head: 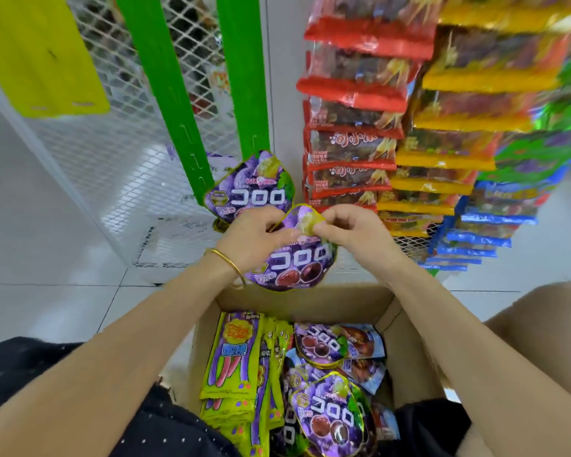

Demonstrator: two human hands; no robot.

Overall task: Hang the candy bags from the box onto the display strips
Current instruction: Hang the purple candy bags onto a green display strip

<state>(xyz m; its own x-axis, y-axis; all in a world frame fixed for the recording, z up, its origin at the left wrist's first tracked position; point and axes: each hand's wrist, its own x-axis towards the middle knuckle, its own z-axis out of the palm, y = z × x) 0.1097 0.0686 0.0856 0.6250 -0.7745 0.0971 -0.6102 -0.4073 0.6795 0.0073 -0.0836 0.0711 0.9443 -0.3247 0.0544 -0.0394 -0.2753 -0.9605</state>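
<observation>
One purple bag is already hung low on a green strip. A second purple bag is held up just under it, over the box. Its top edge is pinched by the left hand on one side and by the right hand on the other. Both hands are closed on this bag, with the fingers curled at its top. It is not yet hooked on, so this step is judged to be half done.

Two green strips are seen, the other one to the left. Most of their length is bare, so a lot of room is left. A yellow strip is seen at the far left with nothing on it.

Much is still left in the box. At least three more purple bags can be counted there, and more may be hidden under them. A bunch of long yellow bags is stood at the left side of the box; they are packed too close to be counted. Some light blue bags are tucked below the purple ones, and their number cannot be told.

To the right, rows of red bags, orange bags and blue bags are already hung full. The task is judged to be near its start for the green strips.
</observation>
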